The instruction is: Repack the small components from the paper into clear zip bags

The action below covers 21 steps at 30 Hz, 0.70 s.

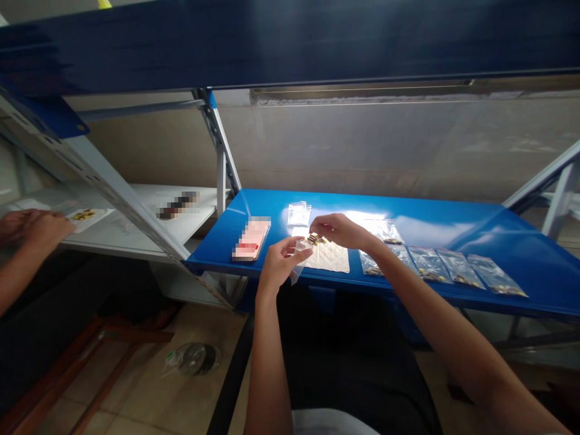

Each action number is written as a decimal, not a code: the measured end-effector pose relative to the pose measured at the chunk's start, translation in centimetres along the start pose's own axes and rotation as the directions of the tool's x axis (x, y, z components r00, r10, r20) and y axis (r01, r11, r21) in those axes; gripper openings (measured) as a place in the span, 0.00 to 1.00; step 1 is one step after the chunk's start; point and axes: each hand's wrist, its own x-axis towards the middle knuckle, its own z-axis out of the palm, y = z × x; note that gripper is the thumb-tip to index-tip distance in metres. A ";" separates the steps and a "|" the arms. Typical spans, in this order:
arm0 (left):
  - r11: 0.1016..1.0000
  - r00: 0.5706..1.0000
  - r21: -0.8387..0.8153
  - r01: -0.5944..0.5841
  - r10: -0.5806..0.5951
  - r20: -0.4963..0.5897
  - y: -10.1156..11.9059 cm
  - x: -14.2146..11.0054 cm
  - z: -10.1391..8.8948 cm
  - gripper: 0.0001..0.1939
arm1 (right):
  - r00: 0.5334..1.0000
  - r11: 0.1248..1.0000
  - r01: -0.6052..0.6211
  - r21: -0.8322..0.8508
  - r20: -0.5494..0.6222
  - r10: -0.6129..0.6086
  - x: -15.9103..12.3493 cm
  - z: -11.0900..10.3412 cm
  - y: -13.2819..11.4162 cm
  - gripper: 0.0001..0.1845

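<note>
My left hand (280, 261) pinches a small clear plastic bag (299, 252) at the front edge of the blue shelf (453, 225). My right hand (339, 230) is closed in a pinch just above the bag's mouth, with small dark and gold parts (314, 238) at its fingertips. Under both hands lies a white sheet (330, 256). A row of several filled clear bags (446, 266) lies on the shelf to the right of my hands.
A stack of empty clear bags (299, 213) and a pink phone-sized object (251, 240) lie on the shelf. Another person's hands (34, 228) are at a white shelf (136, 211) on the left. A grey slanted upright (113, 190) separates the shelves.
</note>
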 end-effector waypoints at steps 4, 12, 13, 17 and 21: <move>1.000 1.000 -0.015 0.009 -0.009 -0.006 -0.2 0.0 -0.1 0.27 | 0.951 0.926 -0.304 -0.225 -0.130 0.280 0.2 1.6 3.7 0.06; 1.000 1.000 -0.015 0.010 -0.010 -0.006 0.0 0.0 -0.2 0.27 | 0.937 0.901 -0.349 -0.256 -0.102 0.334 0.4 4.2 5.8 0.07; 1.000 1.000 -0.023 0.013 -0.014 -0.009 0.0 -0.1 -0.2 0.27 | 0.935 0.898 -0.354 -0.261 -0.105 0.338 0.4 4.3 5.8 0.07; 0.999 1.000 -0.043 0.022 -0.023 -0.012 0.0 -0.1 -0.3 0.27 | 0.925 0.889 -0.379 -0.257 -0.119 0.360 0.6 4.6 5.8 0.07; 0.999 1.000 -0.037 0.016 -0.017 -0.013 -0.1 0.0 -0.2 0.27 | 0.923 0.902 -0.375 -0.213 -0.175 0.343 0.5 4.2 5.3 0.09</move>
